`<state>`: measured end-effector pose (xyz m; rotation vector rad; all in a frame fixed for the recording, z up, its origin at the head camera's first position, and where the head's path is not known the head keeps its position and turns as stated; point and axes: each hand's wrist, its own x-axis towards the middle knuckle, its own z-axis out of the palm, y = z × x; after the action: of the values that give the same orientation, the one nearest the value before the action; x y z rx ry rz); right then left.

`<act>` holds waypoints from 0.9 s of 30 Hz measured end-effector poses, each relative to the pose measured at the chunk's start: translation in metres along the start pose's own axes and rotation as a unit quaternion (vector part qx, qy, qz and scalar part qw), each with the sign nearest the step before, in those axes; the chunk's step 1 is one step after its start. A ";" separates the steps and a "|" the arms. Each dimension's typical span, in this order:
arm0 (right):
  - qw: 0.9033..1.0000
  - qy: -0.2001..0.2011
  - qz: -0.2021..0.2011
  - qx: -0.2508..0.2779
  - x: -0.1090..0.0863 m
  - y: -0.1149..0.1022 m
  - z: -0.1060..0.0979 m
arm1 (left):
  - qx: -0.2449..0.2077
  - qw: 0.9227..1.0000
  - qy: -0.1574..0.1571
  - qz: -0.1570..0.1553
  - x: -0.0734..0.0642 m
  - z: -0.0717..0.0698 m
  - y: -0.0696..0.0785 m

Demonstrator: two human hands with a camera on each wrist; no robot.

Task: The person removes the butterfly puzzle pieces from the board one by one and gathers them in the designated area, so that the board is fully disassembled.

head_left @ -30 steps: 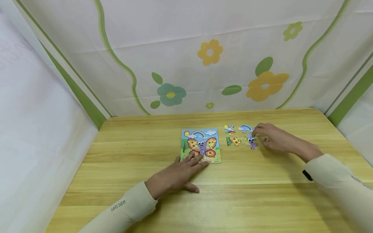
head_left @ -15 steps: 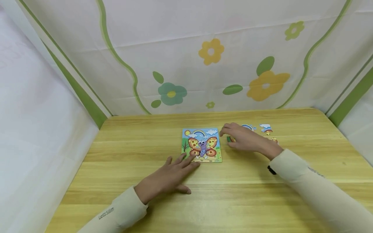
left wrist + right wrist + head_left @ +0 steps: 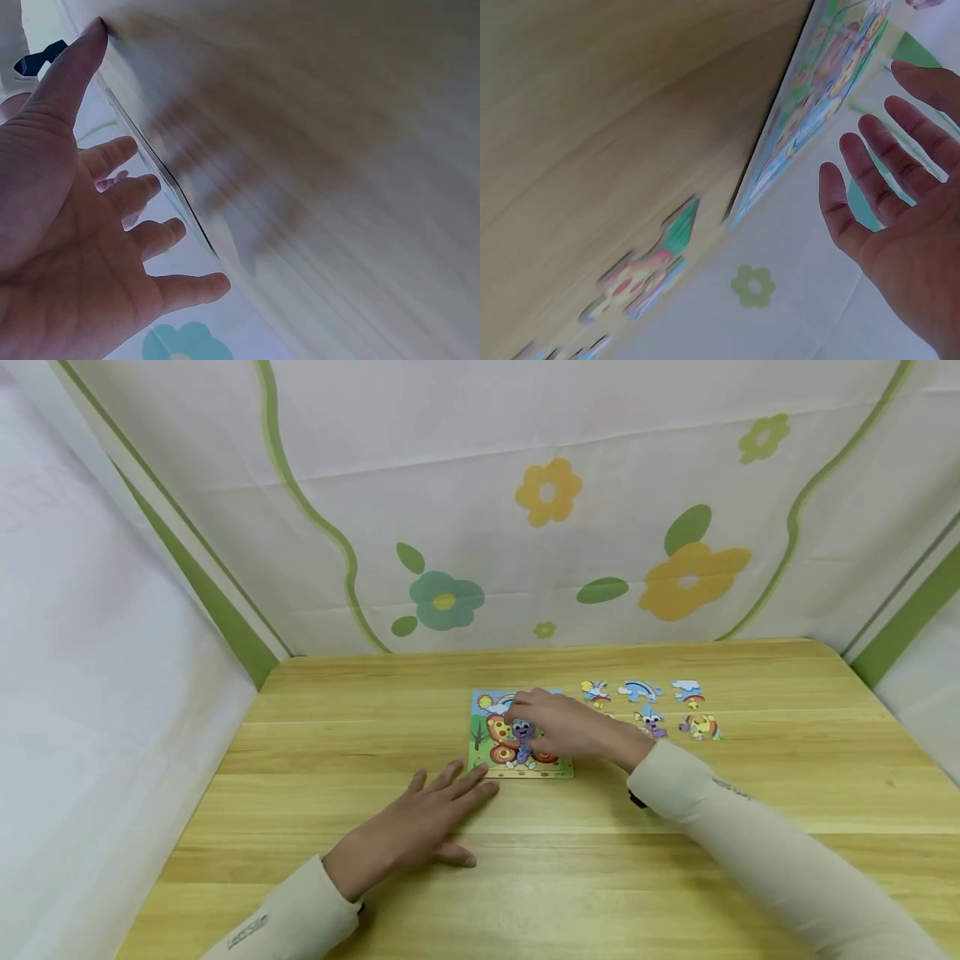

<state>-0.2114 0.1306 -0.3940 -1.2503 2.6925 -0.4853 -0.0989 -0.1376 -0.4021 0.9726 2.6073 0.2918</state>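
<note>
A butterfly puzzle board (image 3: pixel 477 756) lies flat on the wooden table, its picture showing a sun, a rainbow and a purple-bodied butterfly. My right hand (image 3: pixel 566 727) is over the right half of it, hiding one wing. In the right wrist view that hand's fingers (image 3: pixel 885 165) are spread and loosely bent, with nothing between them. My left hand (image 3: pixel 408 827) is low over the table with fingers spread, fingertips right at the board's lower left corner. The left wrist view shows its palm (image 3: pixel 82 262) holding nothing.
Several loose puzzle pieces stand in two rows right of the board, among them a rainbow piece (image 3: pixel 641 691), a cloud piece (image 3: pixel 688 692) and a purple face piece (image 3: pixel 651 723). One (image 3: pixel 649 266) is partly behind my right hand in the head view. A flowered cloth (image 3: pixel 465 527) rises behind the table.
My right hand has moved left from the loose pieces to over the board, uncovering the pieces at the right. My left hand has drawn back left and down from the board's lower part.
</note>
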 end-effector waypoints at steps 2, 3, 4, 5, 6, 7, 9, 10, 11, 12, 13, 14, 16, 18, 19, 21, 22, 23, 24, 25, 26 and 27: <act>1.000 -0.005 -0.003 -0.005 0.005 -0.003 0.002 | -0.002 1.000 -0.001 -0.001 -0.002 0.000 -0.001; 1.000 -0.007 -0.005 -0.007 0.007 -0.004 0.003 | -0.002 1.000 -0.001 -0.001 -0.002 0.000 -0.002; 1.000 -0.010 -0.008 -0.007 0.009 -0.005 0.005 | -0.003 1.000 -0.002 0.000 -0.003 0.001 -0.003; 1.000 -0.013 -0.012 -0.007 0.011 -0.006 0.006 | -0.004 1.000 -0.002 0.000 -0.004 0.001 -0.003; 1.000 -0.014 -0.017 -0.008 0.013 -0.006 0.008 | -0.005 1.000 -0.003 0.000 -0.004 0.001 -0.004; 1.000 -0.017 -0.022 -0.009 0.015 -0.007 0.009 | -0.005 1.000 -0.003 0.000 -0.005 0.001 -0.005; 0.999 -0.023 -0.029 -0.007 0.018 -0.008 0.012 | -0.007 1.000 -0.004 0.000 -0.006 0.001 -0.005; 0.999 -0.027 -0.031 -0.005 0.019 -0.008 0.013 | -0.008 1.000 -0.004 -0.001 -0.006 0.001 -0.006; 0.999 -0.031 -0.031 -0.006 0.020 -0.009 0.014 | -0.010 1.000 -0.005 -0.001 -0.006 0.001 -0.006; 0.999 -0.035 -0.030 -0.006 0.020 -0.010 0.015 | -0.011 1.000 -0.007 -0.002 -0.006 0.001 -0.006; 0.999 -0.040 -0.027 -0.005 0.021 -0.010 0.016 | -0.012 1.000 -0.008 -0.003 -0.007 0.001 -0.006; 0.999 -0.043 -0.027 -0.008 0.021 -0.011 0.016 | -0.014 1.000 -0.010 -0.004 -0.007 0.001 -0.006; 0.999 -0.049 -0.023 -0.009 0.022 -0.012 0.017 | -0.018 1.000 -0.013 -0.006 -0.007 0.000 -0.006; 0.998 -0.053 -0.021 -0.008 0.022 -0.013 0.017 | -0.020 1.000 -0.014 -0.009 -0.007 0.000 -0.006; 0.998 -0.054 -0.022 -0.008 0.022 -0.014 0.017 | -0.022 1.000 -0.013 -0.009 -0.008 0.000 -0.006; 0.998 -0.056 -0.023 -0.005 0.022 -0.014 0.017 | -0.028 0.999 -0.013 -0.010 -0.008 0.000 -0.007; 0.998 -0.057 -0.023 -0.003 0.022 -0.014 0.017 | -0.030 0.999 -0.012 -0.011 -0.009 0.001 -0.007; 0.998 -0.058 -0.024 -0.001 0.022 -0.014 0.017 | -0.032 0.999 -0.012 -0.013 -0.009 0.001 -0.008; 0.998 -0.058 -0.026 0.000 0.022 -0.014 0.017 | -0.035 0.999 -0.012 -0.014 -0.009 0.001 -0.008; 0.998 -0.059 -0.027 0.001 0.022 -0.014 0.017 | -0.038 0.999 -0.012 -0.014 -0.009 0.001 -0.009; 0.998 -0.059 -0.028 0.001 0.021 -0.015 0.017 | -0.040 0.999 -0.013 -0.015 -0.010 0.002 -0.009; 0.998 -0.059 -0.029 0.001 0.022 -0.015 0.017 | -0.041 0.999 -0.012 -0.015 -0.010 0.002 -0.009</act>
<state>-0.2105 0.1014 -0.4042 -1.3153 2.5643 -0.4079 -0.0968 -0.1506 -0.4040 0.9022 2.5638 0.3750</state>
